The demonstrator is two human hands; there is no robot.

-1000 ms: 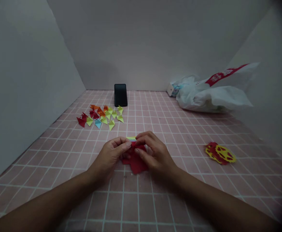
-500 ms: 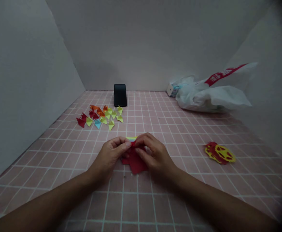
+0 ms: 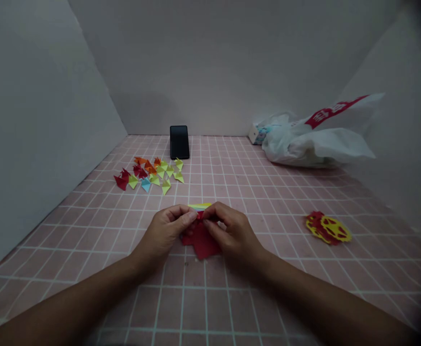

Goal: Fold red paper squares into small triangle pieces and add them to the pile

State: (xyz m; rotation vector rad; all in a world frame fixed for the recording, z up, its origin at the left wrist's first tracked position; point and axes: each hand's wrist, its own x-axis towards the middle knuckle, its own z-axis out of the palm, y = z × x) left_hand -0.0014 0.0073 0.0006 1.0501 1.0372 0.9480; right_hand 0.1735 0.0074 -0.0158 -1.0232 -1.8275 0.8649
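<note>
Between my hands is a small folded piece of red paper (image 3: 200, 216), mostly hidden by the fingertips. My left hand (image 3: 170, 228) pinches it from the left with thumb and forefinger. From the right, the thumb and forefinger of my right hand (image 3: 230, 229) close on its other side. Below lie red paper sheets (image 3: 204, 242) on the table, partly covered by both hands. Yellow and pale sheets (image 3: 200, 206) stick out just behind the fingers. Several folded paper cranes (image 3: 154, 179) in red, orange, yellow and blue stand farther back on the left.
A black phone (image 3: 179, 142) rests near the back wall. At the back right lie a white plastic bag (image 3: 311, 146) and a small box (image 3: 256, 134). Red and yellow cut-out discs (image 3: 328, 228) lie on the right of the pink checked tablecloth (image 3: 268, 300). Pale walls enclose three sides.
My right hand's fingers have shifted slightly, its forefinger drawn lower and closer to the thumb at the red paper. More of the yellow sheet shows behind. My left hand is almost still.
</note>
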